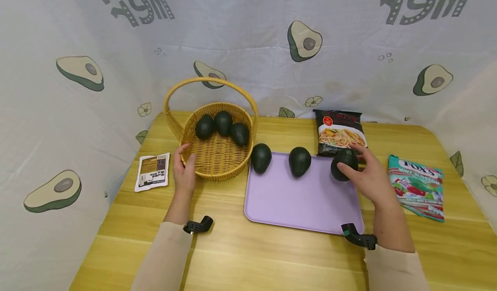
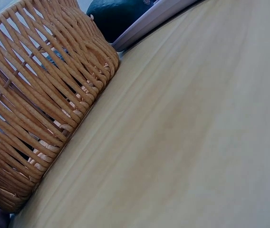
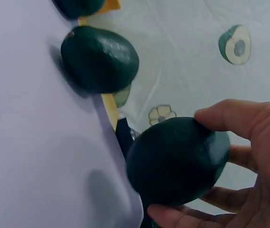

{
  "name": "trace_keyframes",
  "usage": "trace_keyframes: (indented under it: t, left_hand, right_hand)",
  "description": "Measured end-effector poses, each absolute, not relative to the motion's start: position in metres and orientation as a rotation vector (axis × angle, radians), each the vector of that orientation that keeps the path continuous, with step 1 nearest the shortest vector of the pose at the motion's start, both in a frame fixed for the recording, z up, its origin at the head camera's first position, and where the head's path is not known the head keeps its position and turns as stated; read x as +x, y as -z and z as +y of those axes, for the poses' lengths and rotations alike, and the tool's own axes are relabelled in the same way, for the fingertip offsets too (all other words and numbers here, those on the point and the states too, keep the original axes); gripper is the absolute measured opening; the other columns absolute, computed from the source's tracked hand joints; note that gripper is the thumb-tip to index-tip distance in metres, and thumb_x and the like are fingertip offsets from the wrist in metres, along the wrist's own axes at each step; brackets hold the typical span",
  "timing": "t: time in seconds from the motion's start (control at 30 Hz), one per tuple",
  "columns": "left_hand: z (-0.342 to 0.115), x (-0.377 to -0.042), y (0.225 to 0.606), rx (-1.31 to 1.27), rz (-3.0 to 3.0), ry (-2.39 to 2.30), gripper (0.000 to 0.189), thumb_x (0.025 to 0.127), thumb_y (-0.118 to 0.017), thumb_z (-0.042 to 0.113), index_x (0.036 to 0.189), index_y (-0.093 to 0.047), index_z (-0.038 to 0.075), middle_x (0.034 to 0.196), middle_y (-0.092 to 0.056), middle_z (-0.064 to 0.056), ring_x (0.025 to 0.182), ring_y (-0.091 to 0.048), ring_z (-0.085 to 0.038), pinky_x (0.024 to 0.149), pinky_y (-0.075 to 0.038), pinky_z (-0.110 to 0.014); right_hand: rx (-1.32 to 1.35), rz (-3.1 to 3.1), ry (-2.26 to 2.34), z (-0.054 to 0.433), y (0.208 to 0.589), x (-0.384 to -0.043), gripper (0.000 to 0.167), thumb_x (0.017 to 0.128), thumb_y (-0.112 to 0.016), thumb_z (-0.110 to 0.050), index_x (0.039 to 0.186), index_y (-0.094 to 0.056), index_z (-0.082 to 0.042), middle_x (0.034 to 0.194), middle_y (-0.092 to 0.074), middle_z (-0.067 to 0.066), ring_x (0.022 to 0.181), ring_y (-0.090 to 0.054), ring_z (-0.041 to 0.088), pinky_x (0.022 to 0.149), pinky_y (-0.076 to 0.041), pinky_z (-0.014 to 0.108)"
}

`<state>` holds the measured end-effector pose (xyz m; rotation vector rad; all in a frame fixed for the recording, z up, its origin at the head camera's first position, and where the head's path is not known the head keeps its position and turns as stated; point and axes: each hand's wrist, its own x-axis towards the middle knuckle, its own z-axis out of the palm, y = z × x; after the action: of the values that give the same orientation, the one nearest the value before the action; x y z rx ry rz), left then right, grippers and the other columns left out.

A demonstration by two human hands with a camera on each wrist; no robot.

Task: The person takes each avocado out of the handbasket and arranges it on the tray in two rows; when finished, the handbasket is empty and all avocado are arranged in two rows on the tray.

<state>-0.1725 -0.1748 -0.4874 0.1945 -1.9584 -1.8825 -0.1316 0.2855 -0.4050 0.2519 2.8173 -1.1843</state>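
Note:
My left hand [image 1: 184,173] holds the near-left side of a yellow woven basket [image 1: 217,177], thumb and a finger at its rim. Three dark green avocados lie in it, including a round avocado [image 1: 240,134] at the right. In the left wrist view, the basket's wicker wall [image 2: 44,90] hides most of that hand. My right hand [image 1: 369,174] grips another avocado [image 3: 178,161] between thumb and fingers, over the far-right corner of a lilac tray [image 1: 303,202]. Two more avocados rest along the tray's far edge, a left avocado [image 1: 261,158] and a middle avocado [image 1: 300,161].
Behind the tray's right end lies a black noodle packet [image 1: 339,131]. A teal candy bag [image 1: 416,187] is right of my right hand. Left of the basket sits a small white-edged packet [image 1: 152,171]. The basket's tall handle [image 1: 209,80] arches upward before a printed curtain [image 1: 248,36].

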Motion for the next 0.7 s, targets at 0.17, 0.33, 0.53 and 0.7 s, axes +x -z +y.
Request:
trace_keyframes:
  t: [0.17, 0.33, 0.53, 0.7]
  left_hand:
    - [-0.175, -0.172, 0.486, 0.2, -1.964, 1.881, 0.038, 0.099, -0.051, 0.005, 0.136, -0.052, -0.001, 0.149, -0.044, -0.016, 0.147, -0.03, -0.023, 0.12, -0.02, -0.042]
    - [-0.175, -0.172, 0.488, 0.199, -1.97, 1.871, 0.038, 0.099, -0.051, 0.006, 0.137, -0.052, 0.0, 0.149, -0.044, -0.015, 0.146, -0.031, -0.022, 0.119, -0.021, -0.041]
    - [-0.177, -0.173, 0.491, 0.194, -1.969, 1.864, 0.037, 0.1, -0.051, 0.006, 0.137, -0.052, 0.0, 0.148, -0.046, -0.015, 0.143, -0.034, -0.021, 0.115, -0.024, -0.036]
    - [-0.176, -0.172, 0.489, 0.21, -1.993, 1.857, 0.037, 0.101, -0.052, 0.008, 0.137, -0.052, 0.002, 0.149, -0.046, -0.012, 0.146, -0.033, -0.021, 0.118, -0.023, -0.037]
  right_hand:
    - [0.225, 2.729, 1.06, 0.3, 0.404, -0.131, 0.088, 0.098, -0.061, -0.051, 0.162, -0.02, -0.008, 0.146, -0.035, 0.043, 0.118, -0.05, 0.057, 0.079, -0.057, 0.046]
    - [0.195, 2.643, 1.027, 0.309, 0.404, -0.13, 0.088, 0.098, -0.06, -0.052, 0.16, -0.021, -0.003, 0.144, -0.035, 0.044, 0.112, -0.058, 0.05, 0.079, -0.059, 0.042]
    - [0.187, 2.594, 0.944, 0.311, 0.404, -0.13, 0.091, 0.098, -0.058, -0.057, 0.161, -0.019, -0.004, 0.147, -0.034, 0.045, 0.108, -0.066, 0.045, 0.084, -0.059, 0.049]
    - [0.227, 2.717, 0.88, 0.307, 0.411, -0.133, 0.09, 0.098, -0.053, -0.061, 0.162, -0.021, -0.007, 0.145, -0.043, 0.042, 0.113, -0.059, 0.052, 0.081, -0.057, 0.051]
